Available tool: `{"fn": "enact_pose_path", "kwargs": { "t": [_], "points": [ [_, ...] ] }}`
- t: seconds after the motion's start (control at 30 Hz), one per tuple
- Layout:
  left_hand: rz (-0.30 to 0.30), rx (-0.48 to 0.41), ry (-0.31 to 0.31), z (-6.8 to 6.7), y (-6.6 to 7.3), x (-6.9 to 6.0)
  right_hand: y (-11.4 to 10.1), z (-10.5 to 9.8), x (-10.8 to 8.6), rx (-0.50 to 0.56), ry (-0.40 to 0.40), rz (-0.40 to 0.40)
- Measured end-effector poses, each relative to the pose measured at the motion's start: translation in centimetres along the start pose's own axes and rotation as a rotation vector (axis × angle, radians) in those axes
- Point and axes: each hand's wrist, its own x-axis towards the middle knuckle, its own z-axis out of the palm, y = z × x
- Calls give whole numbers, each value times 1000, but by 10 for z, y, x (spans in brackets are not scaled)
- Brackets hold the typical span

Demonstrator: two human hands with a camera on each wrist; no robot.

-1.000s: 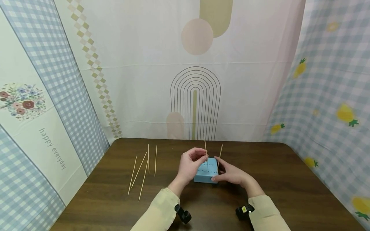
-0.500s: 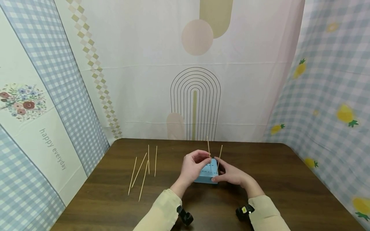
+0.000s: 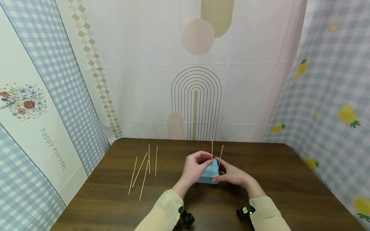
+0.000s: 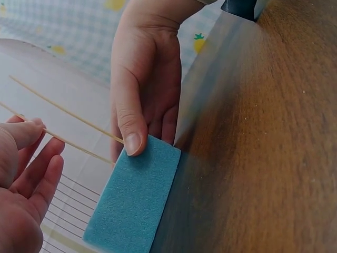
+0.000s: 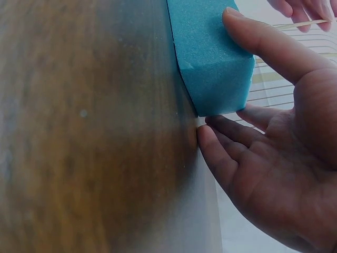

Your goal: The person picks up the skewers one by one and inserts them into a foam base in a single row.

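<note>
A light blue foam block (image 3: 207, 177) with small dark marks on its top sits on the table. My left hand (image 3: 193, 166) pinches a thin wooden skewer (image 3: 212, 147) between thumb and fingers, above the block. In the left wrist view, that skewer's lower end (image 4: 100, 157) meets the block's top edge; whether it has entered the foam I cannot tell. My right hand (image 3: 232, 173) holds the block from the right, thumb (image 5: 263, 39) on the near face and fingers around the right side. Another skewer (image 3: 221, 155) stands in the block, tilted right, beside the right hand.
Several loose skewers (image 3: 143, 181) lie on the dark wooden table (image 3: 110, 208) to the left of the block, two of them touching or crossing. A patterned cloth (image 3: 138, 96) hangs behind the table, with checked cloth (image 3: 326, 96) along the right side.
My left hand has shifted to the right over the block, taking its skewer closer to the standing one. The skewer now looks more upright. My right hand stays in place on the block.
</note>
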Motion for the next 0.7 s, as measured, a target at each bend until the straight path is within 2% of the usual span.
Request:
{"fn": "enact_pose_path", "kwargs": {
  "t": [0.7],
  "points": [
    [-27, 56, -16, 4, -6, -1, 2, 0, 1, -15, -2, -7]
  ]
}}
